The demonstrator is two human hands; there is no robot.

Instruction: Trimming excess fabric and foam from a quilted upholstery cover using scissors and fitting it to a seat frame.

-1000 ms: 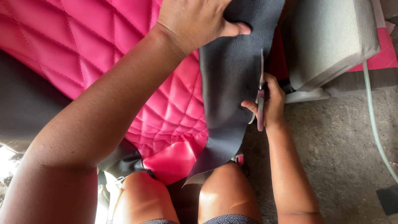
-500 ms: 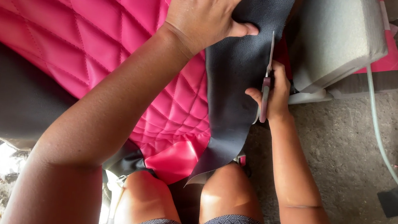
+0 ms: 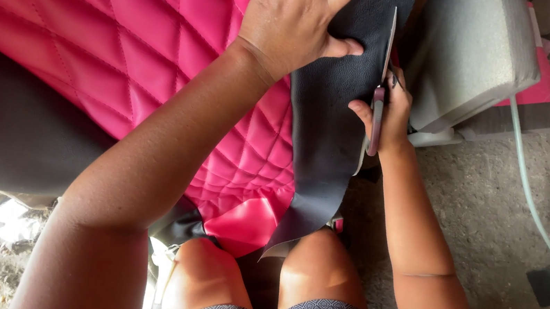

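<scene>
The left hand [image 3: 298,21] lies flat with fingers spread on the black strip [image 3: 326,133], at upper centre of the frame; the right hand [image 3: 384,115] is closed around scissors [image 3: 380,97] at the strip's right edge. Pressing the strip taut near the blades should keep the cut straight. No packages, labels or signs are visible.

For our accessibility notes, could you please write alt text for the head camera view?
The right hand cuts with scissors along a black leatherette strip, which the left hand presses flat on pink quilted upholstery. A grey foam block lies alongside.
</scene>
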